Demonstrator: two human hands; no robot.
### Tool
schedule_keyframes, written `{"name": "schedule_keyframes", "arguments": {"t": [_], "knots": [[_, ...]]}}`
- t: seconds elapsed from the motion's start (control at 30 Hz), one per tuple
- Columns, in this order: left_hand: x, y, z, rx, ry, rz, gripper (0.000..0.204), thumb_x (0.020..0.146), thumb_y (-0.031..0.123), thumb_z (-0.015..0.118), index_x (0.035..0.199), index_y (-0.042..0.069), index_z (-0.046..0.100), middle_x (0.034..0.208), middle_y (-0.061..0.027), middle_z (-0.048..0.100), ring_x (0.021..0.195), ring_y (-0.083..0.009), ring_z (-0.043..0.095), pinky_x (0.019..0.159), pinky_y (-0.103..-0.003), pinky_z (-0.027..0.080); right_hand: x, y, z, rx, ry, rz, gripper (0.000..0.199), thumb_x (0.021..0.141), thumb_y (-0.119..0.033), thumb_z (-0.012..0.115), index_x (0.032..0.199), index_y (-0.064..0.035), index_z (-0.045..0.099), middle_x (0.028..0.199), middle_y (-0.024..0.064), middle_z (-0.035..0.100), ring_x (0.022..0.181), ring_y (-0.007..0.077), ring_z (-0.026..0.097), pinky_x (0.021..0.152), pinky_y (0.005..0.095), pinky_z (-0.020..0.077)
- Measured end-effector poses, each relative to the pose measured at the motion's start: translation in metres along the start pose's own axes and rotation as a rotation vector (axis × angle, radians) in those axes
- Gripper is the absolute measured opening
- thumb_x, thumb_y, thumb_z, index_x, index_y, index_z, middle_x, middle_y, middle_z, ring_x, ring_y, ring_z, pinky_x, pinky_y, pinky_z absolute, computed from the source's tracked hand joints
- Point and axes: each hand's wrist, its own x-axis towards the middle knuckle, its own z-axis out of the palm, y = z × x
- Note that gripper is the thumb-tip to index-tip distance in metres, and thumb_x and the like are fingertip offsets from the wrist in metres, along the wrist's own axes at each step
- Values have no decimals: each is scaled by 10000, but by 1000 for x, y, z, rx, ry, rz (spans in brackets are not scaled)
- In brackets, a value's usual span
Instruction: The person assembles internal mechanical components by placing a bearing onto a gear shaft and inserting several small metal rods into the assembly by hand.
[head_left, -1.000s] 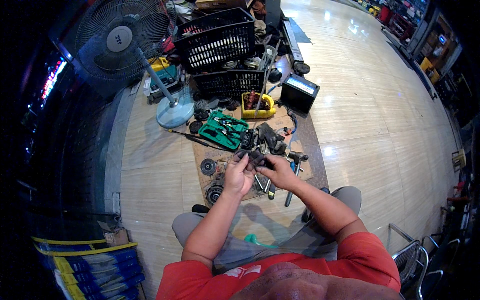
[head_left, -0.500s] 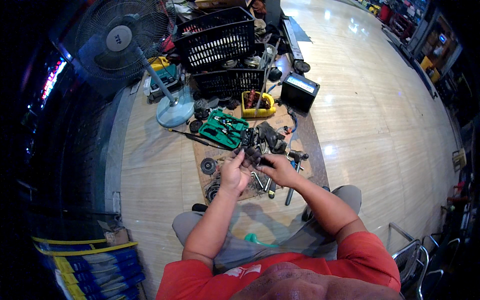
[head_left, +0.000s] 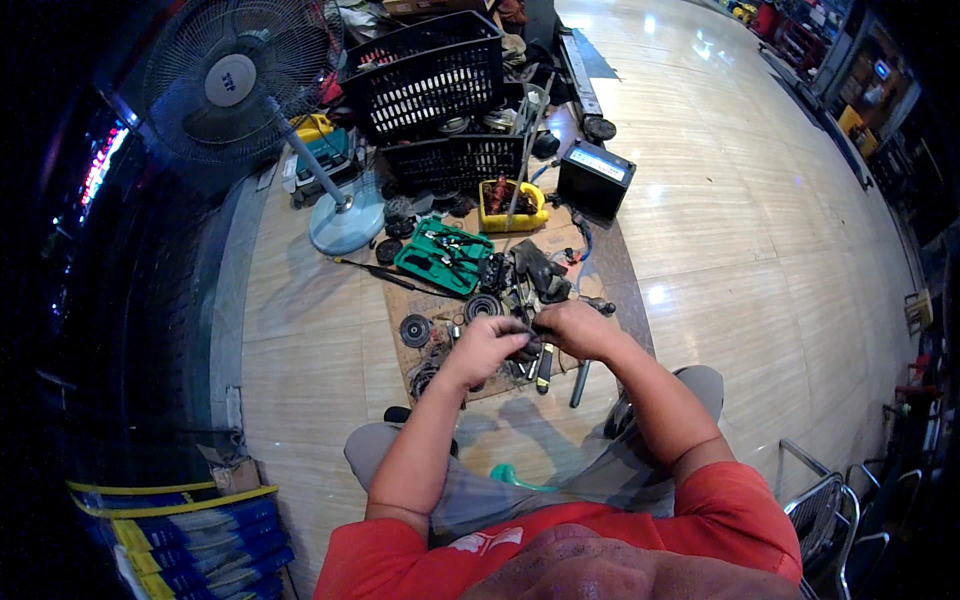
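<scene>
My left hand [head_left: 490,345] is closed, its blackened fingertips turned in toward my right hand [head_left: 570,330]. My right hand is closed too, palm down, and the two nearly meet over the cardboard. Something small and dark shows at their fingertips, too hidden to name. Just beyond my left hand lies a round grooved part [head_left: 483,309]; another dark disc [head_left: 415,330] is to its left. Past my right hand rests a dark glove [head_left: 540,272]. Below the hands are a yellow-and-black handle [head_left: 545,370] and a dark bar [head_left: 580,385].
A green tool case [head_left: 445,257] lies open with pliers inside. Beyond it stand a yellow cut-open container [head_left: 511,206], black crates [head_left: 425,80] and a black battery [head_left: 595,182]. A pedestal fan [head_left: 345,222] stands at left, chairs [head_left: 820,500] at lower right.
Both hands have come a little nearer to me, and the left has turned inward over its fingertips. The round grooved part beyond them now shows. My right hand has turned palm down.
</scene>
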Motion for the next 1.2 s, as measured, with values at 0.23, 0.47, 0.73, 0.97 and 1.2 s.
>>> {"name": "schedule_keyframes", "arguments": {"t": [0.23, 0.47, 0.73, 0.97, 1.2], "knots": [[2, -12, 19, 619, 8, 125, 205, 829, 138, 630, 979, 11, 689, 881, -204, 673, 816, -334, 659, 753, -395, 509, 1, 3, 9, -142, -8, 64, 170, 826, -219, 602, 812, -49, 604, 815, 165, 654, 802, 370, 641, 685, 480, 501], [8, -28, 27, 630, 282, 101, 190, 842, 147, 601, 944, 13, 690, 859, -228, 657, 834, -397, 634, 746, -463, 500, 4, -8, 19, -75, 94, 140, 196, 861, -226, 581, 815, -36, 599, 805, 187, 647, 800, 389, 634, 687, 488, 498], [18, -41, 19, 258, 568, 8, 248, 874, 118, 603, 1037, -59, 663, 925, -166, 705, 819, -217, 673, 761, -339, 517, 8, -21, 27, 147, 269, 245, 240, 859, -243, 618, 835, -8, 576, 792, 232, 629, 777, 436, 606, 672, 516, 472], [28, -58, 18, -566, 434, 112, 216, 921, 70, 569, 1098, -50, 605, 997, -96, 667, 833, -158, 644, 751, -269, 521, 8, -22, 42, 216, 298, 263, 229, 865, -239, 620, 850, -13, 587, 780, 229, 632, 760, 433, 610, 666, 507, 477], [22, -43, 25, -539, 491, 174, 207, 915, 38, 565, 1090, -67, 599, 993, -106, 662, 856, -151, 640, 778, -257, 516, 7, -30, 40, 264, 279, 256, 219, 856, -239, 646, 895, -24, 626, 798, 227, 644, 764, 419, 622, 673, 488, 494]]}}
